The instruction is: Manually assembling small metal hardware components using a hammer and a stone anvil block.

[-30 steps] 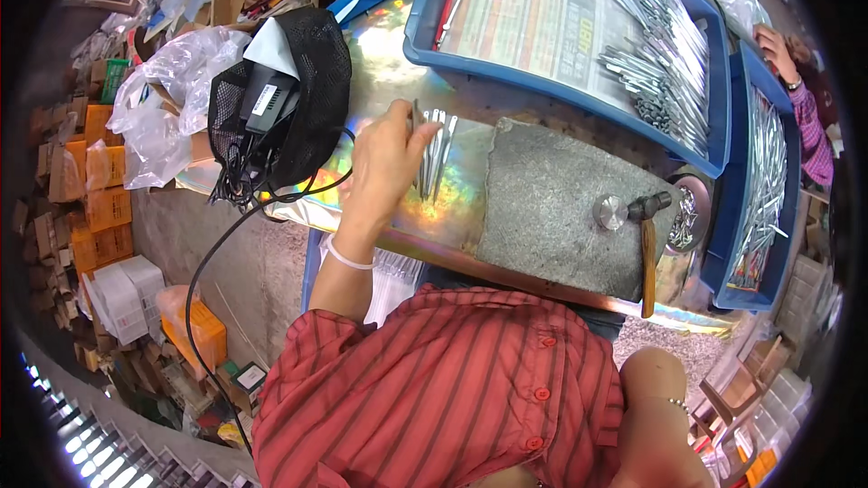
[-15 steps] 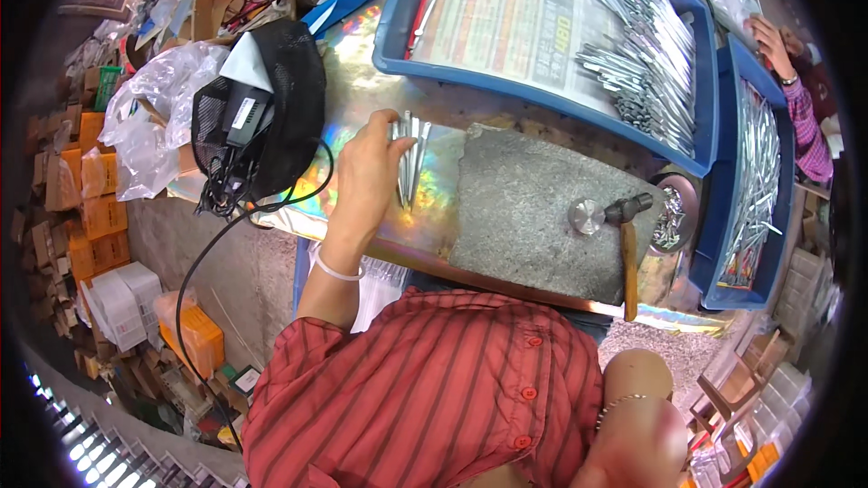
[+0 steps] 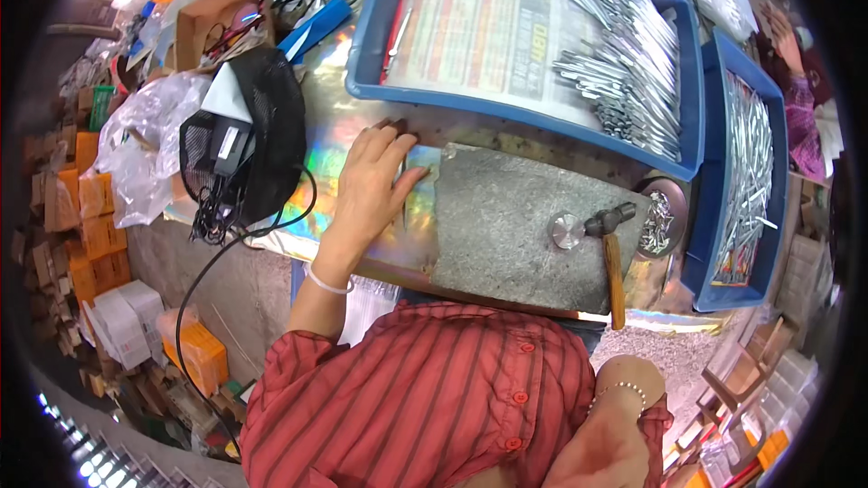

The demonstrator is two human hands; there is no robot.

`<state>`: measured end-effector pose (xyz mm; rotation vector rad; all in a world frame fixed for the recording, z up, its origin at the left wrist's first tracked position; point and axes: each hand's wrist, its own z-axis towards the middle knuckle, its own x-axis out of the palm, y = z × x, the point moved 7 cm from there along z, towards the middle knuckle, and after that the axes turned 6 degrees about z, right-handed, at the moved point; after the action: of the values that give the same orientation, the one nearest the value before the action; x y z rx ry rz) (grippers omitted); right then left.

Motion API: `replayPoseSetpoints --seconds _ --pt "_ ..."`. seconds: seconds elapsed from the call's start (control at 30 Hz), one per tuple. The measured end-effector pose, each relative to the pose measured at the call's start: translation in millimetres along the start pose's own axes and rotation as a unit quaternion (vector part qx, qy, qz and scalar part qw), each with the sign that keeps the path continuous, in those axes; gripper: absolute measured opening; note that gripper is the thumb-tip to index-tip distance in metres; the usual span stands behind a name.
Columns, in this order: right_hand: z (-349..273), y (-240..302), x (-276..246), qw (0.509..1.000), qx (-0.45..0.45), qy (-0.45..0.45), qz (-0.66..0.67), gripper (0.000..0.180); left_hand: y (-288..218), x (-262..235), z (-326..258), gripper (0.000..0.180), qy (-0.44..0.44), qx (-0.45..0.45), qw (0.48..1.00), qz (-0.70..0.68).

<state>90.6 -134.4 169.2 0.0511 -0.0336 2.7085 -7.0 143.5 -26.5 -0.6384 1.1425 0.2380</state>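
Note:
My left hand (image 3: 372, 172) lies palm down on the shiny, iridescent table covering, left of the grey slab. Its fingers are stretched out and the thumb stands apart. A thin dark sliver of a slim metal piece (image 3: 404, 165) shows between thumb and fingers; the hand hides whatever else is beneath it. Low in the picture, by my red striped shirt, my right hand (image 3: 601, 463) is cut off by the frame edge, so its fingers do not show. On the grey slab (image 3: 506, 226) rest a round metal disc (image 3: 567, 231) and a hammer (image 3: 615, 262) with a wooden handle.
Beyond the slab stands a blue tray (image 3: 506, 114) with many slim silver pieces; another blue tray (image 3: 708, 199) is at right. A round dish (image 3: 674, 194) holds small metal parts. Left are a black mesh bag (image 3: 271, 117) and cable (image 3: 185, 298). A co-worker's hand (image 3: 785, 41) is far right.
My left hand has come down flatter over the slim metal pieces that stood in view beside its fingers, covering most of them. The view has shifted a little. My right hand has shifted slightly.

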Motion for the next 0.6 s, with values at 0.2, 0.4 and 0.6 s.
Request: replayPoseSetpoints --seconds 0.2,0.4,0.6 --pt "-46 5 -28 0.825 0.101 -0.403 -0.383 0.024 3 3 -7 0.034 0.002 -0.021 1.000 -0.015" --pt "-109 -84 -64 0.693 0.553 0.296 -0.357 0.046 -15 -29 3 0.035 -0.031 -0.024 0.999 -0.009" --pt "-142 -83 -81 0.624 0.631 0.300 -0.350 0.050 -65 -83 69 0.028 -0.023 0.017 0.988 -0.154"
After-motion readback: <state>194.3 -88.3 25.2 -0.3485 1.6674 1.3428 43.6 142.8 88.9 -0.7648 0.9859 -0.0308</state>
